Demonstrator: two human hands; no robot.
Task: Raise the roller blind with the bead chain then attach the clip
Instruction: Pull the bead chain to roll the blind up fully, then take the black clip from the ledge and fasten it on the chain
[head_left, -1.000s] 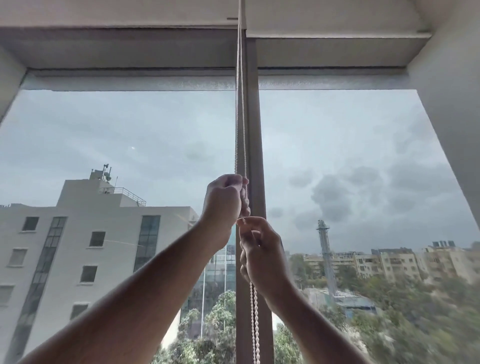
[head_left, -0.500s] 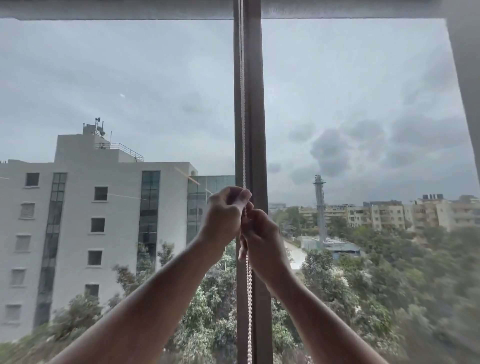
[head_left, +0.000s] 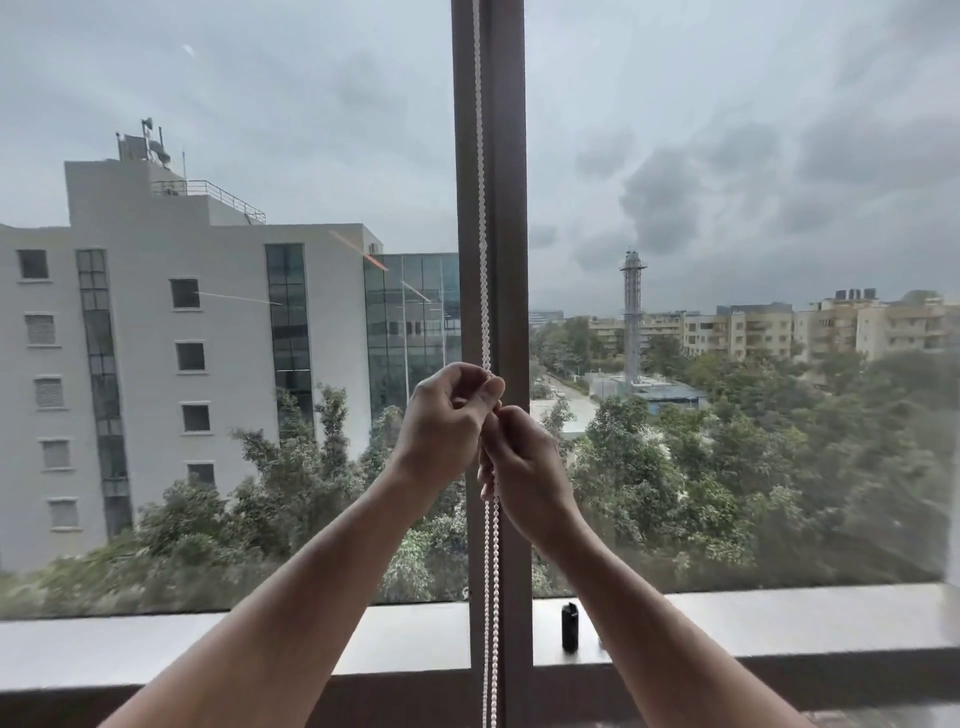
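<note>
The left hand (head_left: 451, 415) is closed on the bead chain (head_left: 483, 260) in front of the window's central post (head_left: 498, 156), apparently to keep it taut. Just below, the right hand (head_left: 524, 462) is curled around the same chain. A small black object (head_left: 570, 626), possibly the clip, is left on the sill (head_left: 208, 644).

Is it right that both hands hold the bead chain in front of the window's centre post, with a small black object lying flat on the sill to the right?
Not quite. In the head view the black object stands upright on the sill, not flat. The rest holds: left hand and right hand grip the bead chain before the centre post.
</note>
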